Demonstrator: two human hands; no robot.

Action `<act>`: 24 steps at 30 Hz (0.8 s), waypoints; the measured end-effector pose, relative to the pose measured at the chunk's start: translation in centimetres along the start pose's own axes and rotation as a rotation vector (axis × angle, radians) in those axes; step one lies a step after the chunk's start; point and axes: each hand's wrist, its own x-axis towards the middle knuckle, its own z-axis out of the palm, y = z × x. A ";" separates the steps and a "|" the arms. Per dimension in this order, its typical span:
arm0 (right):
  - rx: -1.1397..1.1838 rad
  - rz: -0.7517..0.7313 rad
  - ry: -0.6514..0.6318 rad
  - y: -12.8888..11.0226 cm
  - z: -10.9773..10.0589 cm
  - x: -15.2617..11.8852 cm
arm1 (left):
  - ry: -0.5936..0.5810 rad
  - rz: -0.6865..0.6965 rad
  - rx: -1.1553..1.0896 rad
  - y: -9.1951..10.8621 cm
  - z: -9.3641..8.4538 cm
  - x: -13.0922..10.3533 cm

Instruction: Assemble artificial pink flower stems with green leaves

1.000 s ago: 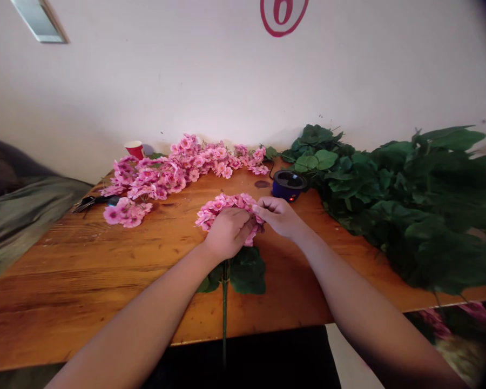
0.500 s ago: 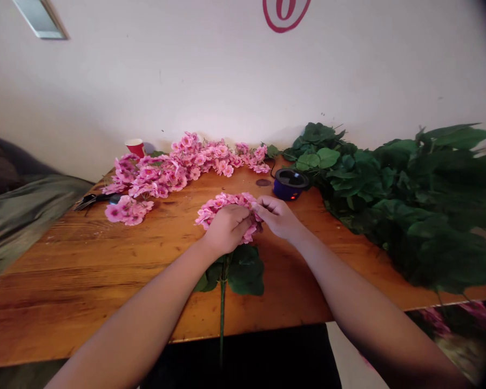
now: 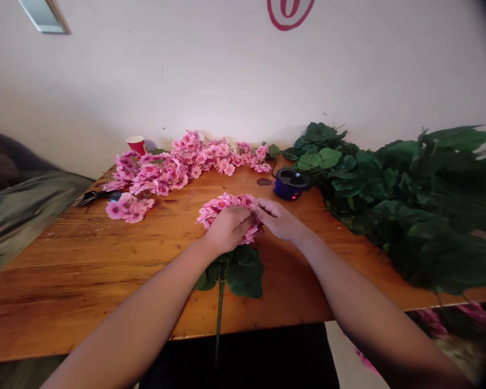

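A pink artificial flower bunch (image 3: 216,206) lies before me on the wooden table, its green leaves (image 3: 246,271) beneath and its stem (image 3: 219,308) reaching past the near edge. My left hand (image 3: 229,228) lies over the bunch with its fingers closed on the blossoms. From the right, my right hand (image 3: 276,217) pinches at the right side of the same bunch, thumb and fingers together. The two hands' fingertips almost meet there. Exactly which petals or stalks lie between the fingers is hidden.
Loose pink flowers (image 3: 157,172) lie along the back and left, beside a red paper cup (image 3: 136,145) and dark-handled tools (image 3: 95,197). A blue pot with a lit red switch (image 3: 290,185) stands behind my right hand. Green leaves (image 3: 405,200) heap along the right side.
My right hand's fingers have drawn slightly closer together at the bunch's right side. The stem's lower end has swung a little to the left. The view has shifted slightly.
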 end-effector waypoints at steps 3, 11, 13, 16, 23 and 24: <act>0.002 0.012 0.001 0.0 0.0 0.1 | 0.016 -0.024 -0.028 -0.1 0.1 0.0; 0.191 0.057 -0.013 -0.3 -0.7 0.4 | 0.012 -0.117 -0.145 0.6 -0.4 0.3; 0.204 0.045 0.003 -0.3 -1.0 0.4 | 0.015 -0.124 -0.199 0.8 -0.5 0.4; 0.221 0.033 0.016 -0.2 -1.6 0.3 | 0.021 -0.140 -0.281 0.9 -0.6 0.6; 0.149 -0.001 0.078 0.4 -1.9 0.3 | 0.003 -0.213 -0.383 0.8 -0.4 0.8; 0.111 -0.010 0.106 0.5 -1.8 0.3 | 0.003 -0.233 -0.390 0.7 -0.3 0.8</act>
